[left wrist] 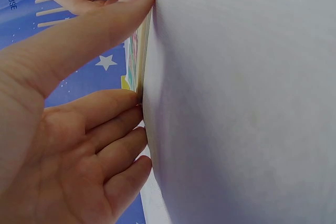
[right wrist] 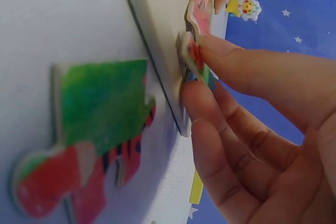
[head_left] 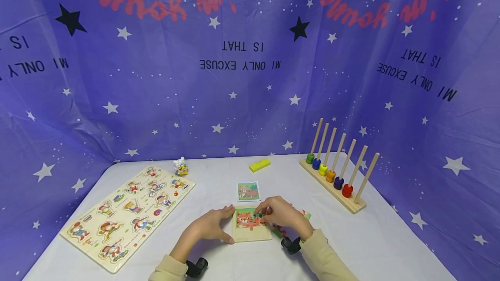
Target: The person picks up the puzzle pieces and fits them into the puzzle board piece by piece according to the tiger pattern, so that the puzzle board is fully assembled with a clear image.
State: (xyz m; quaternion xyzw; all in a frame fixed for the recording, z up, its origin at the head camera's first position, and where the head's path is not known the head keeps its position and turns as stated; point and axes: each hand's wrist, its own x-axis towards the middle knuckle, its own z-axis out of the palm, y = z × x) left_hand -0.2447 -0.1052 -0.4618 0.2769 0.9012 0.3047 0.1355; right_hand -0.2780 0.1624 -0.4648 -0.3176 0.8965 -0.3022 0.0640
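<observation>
A small wooden puzzle tray [head_left: 253, 236] lies at the table's front middle, its upper part filled with joined pieces showing an orange tiger [head_left: 244, 221]. My left hand [head_left: 208, 224] rests along the tray's left edge, thumb and fingers spread and fairly straight against the side. Over the tray's right part, my right hand [head_left: 284, 214] pinches a puzzle piece [right wrist: 189, 55] between thumb and fingers, tilted beside the joined pieces. Loose puzzle pieces [right wrist: 105, 100], green and striped red, lie to the tray's right, partly hidden by the right hand in the head view.
Behind the tray lies a picture card [head_left: 248, 191], with a yellow block [head_left: 259, 165] farther back. A large board of figures [head_left: 129, 218] and a small figurine [head_left: 181, 166] are on the left. A pegged rack with colored beads [head_left: 332, 181] stands at the right.
</observation>
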